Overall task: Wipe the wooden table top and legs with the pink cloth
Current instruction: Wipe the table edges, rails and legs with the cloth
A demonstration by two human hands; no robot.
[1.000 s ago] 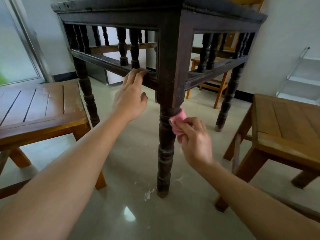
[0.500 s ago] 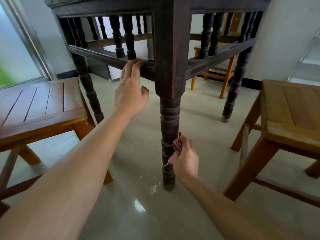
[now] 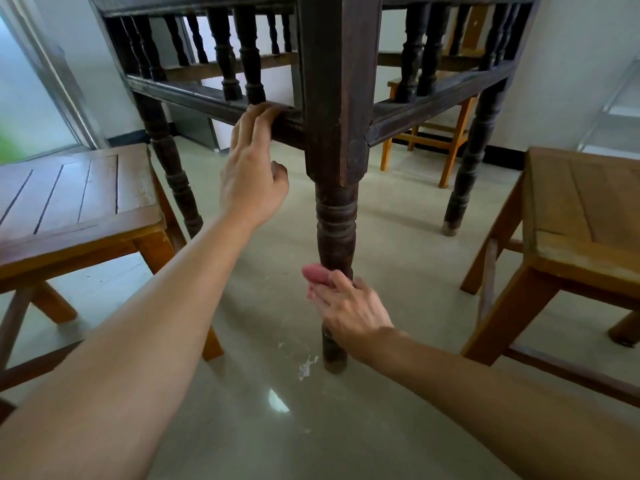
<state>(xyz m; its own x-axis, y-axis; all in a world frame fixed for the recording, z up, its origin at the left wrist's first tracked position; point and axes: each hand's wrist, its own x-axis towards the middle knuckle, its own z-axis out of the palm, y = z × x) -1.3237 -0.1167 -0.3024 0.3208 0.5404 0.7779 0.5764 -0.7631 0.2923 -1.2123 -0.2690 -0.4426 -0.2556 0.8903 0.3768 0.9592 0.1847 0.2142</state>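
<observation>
From the head view, I am working on the legs part of the job. My right hand (image 3: pixel 349 310), in the lower middle of the frame, is gripping the bunched pink cloth (image 3: pixel 316 274) and pressing it against the lower part of the bench's near corner leg (image 3: pixel 337 230), with my fingers curling round the turned wood. The cloth is peeking out on the left side of the leg, above my knuckles.

My left hand (image 3: pixel 254 181), in the upper middle, is bracing on the bench's lower rail (image 3: pixel 207 102). Its fingers are lying fairly straight over the rail's edge with the thumb free beneath, so it is steadying rather than clasping.

I am judging that the foot of this leg is not yet done. The next move is calling for a downward rub to the floor (image 3: pixel 242 427), where white flecks (image 3: pixel 306 367) are lying just beside the foot. The three other dark legs are waiting after that.

The bench top is lying out of frame above, so I cannot tell its state.

No container is showing anywhere. Two brown wooden stools are flanking me, one at the left (image 3: pixel 79 188) and one at the right (image 3: pixel 581 209).
</observation>
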